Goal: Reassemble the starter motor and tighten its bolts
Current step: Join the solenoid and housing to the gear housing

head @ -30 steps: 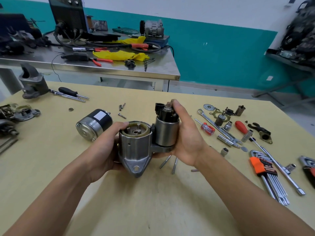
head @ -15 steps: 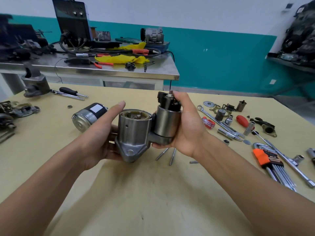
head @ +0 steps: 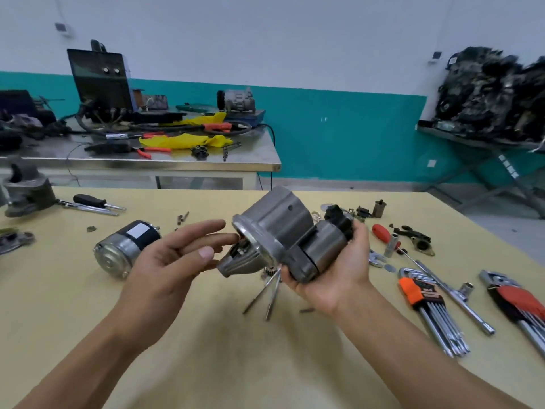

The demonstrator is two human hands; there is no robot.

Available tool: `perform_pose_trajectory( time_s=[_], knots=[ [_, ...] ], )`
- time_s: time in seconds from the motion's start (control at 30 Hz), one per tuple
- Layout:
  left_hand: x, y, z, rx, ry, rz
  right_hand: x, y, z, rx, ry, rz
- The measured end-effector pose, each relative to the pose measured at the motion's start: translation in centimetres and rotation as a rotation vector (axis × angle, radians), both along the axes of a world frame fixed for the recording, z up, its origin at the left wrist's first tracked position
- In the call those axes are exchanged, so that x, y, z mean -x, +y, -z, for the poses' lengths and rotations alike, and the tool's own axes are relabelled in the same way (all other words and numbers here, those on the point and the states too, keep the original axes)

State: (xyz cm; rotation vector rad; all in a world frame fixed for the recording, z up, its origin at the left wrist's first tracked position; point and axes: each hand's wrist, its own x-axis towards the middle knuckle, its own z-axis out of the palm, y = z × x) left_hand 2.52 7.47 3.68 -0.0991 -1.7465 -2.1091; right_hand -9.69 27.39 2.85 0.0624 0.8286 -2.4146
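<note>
The grey starter housing (head: 274, 228) with its solenoid (head: 320, 246) hangs tilted above the yellow table (head: 206, 335), nose pointing down-left. My right hand (head: 339, 270) grips the solenoid from below and behind. My left hand (head: 174, 258) is off the housing, fingers stretched toward its nose, fingertips close to the open nose end. The motor body (head: 125, 249), silver with a black band, lies on the table to the left. Two long through bolts (head: 265, 290) lie on the table under the housing.
Hex key sets (head: 430, 311) (head: 522, 308), a T-handle socket wrench (head: 451, 293), a red screwdriver (head: 382, 233), sockets and small parts crowd the table's right side. A grey casting (head: 26, 191) and a black-handled tool (head: 94, 202) lie at the left. A steel bench (head: 177, 160) stands behind.
My right hand has tipped the housing over from upright to nose down-left and lifted it. My left hand has let go and now hovers open beside the nose.
</note>
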Motion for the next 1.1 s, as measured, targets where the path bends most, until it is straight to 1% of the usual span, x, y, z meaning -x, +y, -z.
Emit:
perform_pose_trajectory(
  time_s=[0.03,0.07,0.1,0.17,0.2,0.27,0.4,0.5,0.6,0.73,0.83,0.93,1.0,1.03,1.1],
  knots=[
    [0.0,0.7,0.2,-0.017,-0.025,-0.049,-0.1,0.5,0.1,0.031,0.000,0.026],
    [0.0,1.4,0.5,-0.042,-0.092,-0.069,-0.2,1.0,0.2,0.055,0.000,0.046],
    [-0.1,1.9,0.7,-0.071,-0.182,-0.042,-0.3,1.4,0.3,0.068,0.001,0.061],
    [-0.2,2.8,0.9,-0.156,-0.343,0.105,-0.7,1.8,0.8,0.058,-0.002,0.081],
    [-0.3,3.1,0.9,-0.179,-0.394,0.159,-0.9,1.8,1.1,0.046,-0.006,0.082],
    [-0.3,3.3,0.9,-0.200,-0.456,0.168,-1.4,1.6,1.6,0.024,-0.020,0.067],
    [-0.3,3.0,0.7,-0.193,-0.502,0.114,-2.0,0.8,2.3,0.021,-0.026,0.028],
    [-0.5,2.8,0.5,-0.185,-0.516,0.122,-2.2,0.8,2.6,0.027,-0.020,0.028],
    [-0.6,3.2,0.4,-0.245,-0.521,0.154,-2.0,1.0,2.8,0.050,-0.010,0.034],
    [-0.8,3.5,0.2,-0.345,-0.576,0.209,-1.8,1.3,3.0,0.060,0.012,0.059],
    [-1.0,3.4,0.0,-0.368,-0.587,0.209,-2.0,1.3,3.2,0.047,0.051,0.041],
    [-1.1,3.4,-0.3,-0.327,-0.571,0.197,-2.1,1.2,3.3,0.051,0.080,0.031],
    [-1.1,3.4,-0.4,-0.228,-0.558,0.162,-2.1,1.2,3.3,0.056,0.083,0.031],
    [-1.1,3.4,-0.3,-0.115,-0.548,0.115,-2.1,1.2,3.4,0.051,0.092,0.035],
    [-1.2,3.0,-0.3,0.180,-0.483,-0.040,-2.2,1.2,3.4,0.032,0.114,0.043]
  ],
)
